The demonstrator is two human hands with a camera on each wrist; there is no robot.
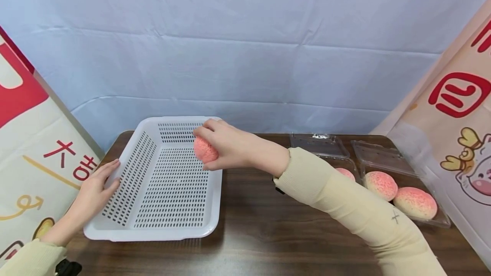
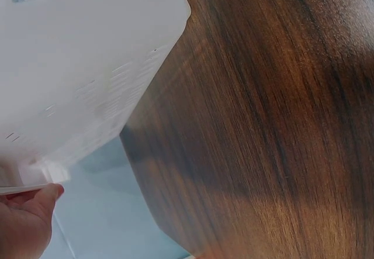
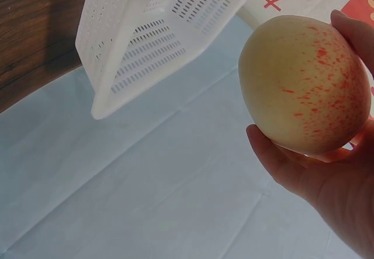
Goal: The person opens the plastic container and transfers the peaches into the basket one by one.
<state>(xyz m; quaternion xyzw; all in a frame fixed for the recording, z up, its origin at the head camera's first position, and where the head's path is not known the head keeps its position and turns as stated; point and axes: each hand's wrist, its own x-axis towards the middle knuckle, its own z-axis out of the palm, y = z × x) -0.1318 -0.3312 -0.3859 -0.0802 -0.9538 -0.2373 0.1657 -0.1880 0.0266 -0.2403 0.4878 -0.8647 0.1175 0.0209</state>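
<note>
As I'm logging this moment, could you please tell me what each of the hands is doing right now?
Left hand: holding the white basket by its rim.
Right hand: holding a pink-and-cream peach.

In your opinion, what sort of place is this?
Probably a staged corner, perhaps set up for filming: a plain pale cloth hangs behind the wood-patterned table, and printed sheets flank it on both sides.
</note>
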